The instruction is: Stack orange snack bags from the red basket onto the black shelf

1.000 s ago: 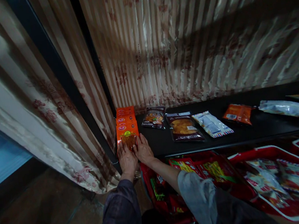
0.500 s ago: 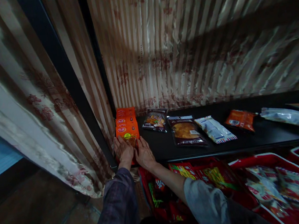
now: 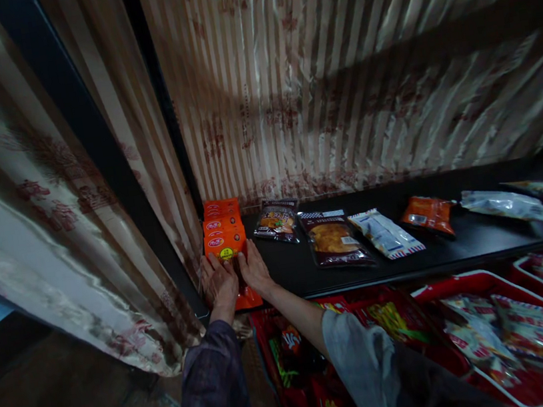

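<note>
Several orange snack packets (image 3: pixel 224 227) overlap in a row at the left end of a black shelf (image 3: pixel 290 265). My left hand (image 3: pixel 219 283) lies on the left side of the front packet, its fingers extended over the wrapper. On the packet's right side rests my right hand (image 3: pixel 255 270), fingers also stretched out and pointing away from me. Between the hands, a yellow round label and the lower part of the orange wrapper show. Right of the row lies a small dark packet (image 3: pixel 277 221), apart from my right hand.
Along the shelf lie a brown packet (image 3: pixel 334 240), a white-blue packet (image 3: pixel 385 233), an orange packet (image 3: pixel 427 214) and a silvery packet (image 3: pixel 504 203). Red baskets (image 3: pixel 489 277) of snacks stand below. A striped curtain (image 3: pixel 286 93) hangs behind; a dark post (image 3: pixel 106 146) is at the left.
The view has shifted a little. Both hands remain at the front orange packet, and more of its lower end now shows between them.
</note>
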Demonstrator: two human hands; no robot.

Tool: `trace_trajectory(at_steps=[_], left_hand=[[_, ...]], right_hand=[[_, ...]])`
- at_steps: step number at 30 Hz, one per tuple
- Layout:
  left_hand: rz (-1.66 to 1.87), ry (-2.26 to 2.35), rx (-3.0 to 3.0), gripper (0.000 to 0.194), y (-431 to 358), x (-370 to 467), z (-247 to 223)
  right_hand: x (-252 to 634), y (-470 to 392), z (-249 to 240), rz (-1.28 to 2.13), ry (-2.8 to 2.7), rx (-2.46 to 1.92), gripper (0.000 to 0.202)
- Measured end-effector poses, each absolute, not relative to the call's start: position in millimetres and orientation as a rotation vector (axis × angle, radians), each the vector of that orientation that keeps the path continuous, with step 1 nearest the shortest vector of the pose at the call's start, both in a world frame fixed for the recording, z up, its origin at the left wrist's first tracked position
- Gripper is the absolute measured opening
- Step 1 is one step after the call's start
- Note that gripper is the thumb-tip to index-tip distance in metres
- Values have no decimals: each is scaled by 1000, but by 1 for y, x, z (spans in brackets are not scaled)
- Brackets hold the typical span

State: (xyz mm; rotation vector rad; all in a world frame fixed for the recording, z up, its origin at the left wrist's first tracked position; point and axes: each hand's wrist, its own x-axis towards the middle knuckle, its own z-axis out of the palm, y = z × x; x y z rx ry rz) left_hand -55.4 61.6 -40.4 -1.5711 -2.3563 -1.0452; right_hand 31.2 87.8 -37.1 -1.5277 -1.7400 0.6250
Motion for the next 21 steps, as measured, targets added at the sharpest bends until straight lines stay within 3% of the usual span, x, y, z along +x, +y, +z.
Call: trace_trajectory(at_steps=[21], left_hand=[[-995,-2279,-1593,52,65,-58,-48]], right_hand=[[36,116,-26,673,-1701,-1547,58]])
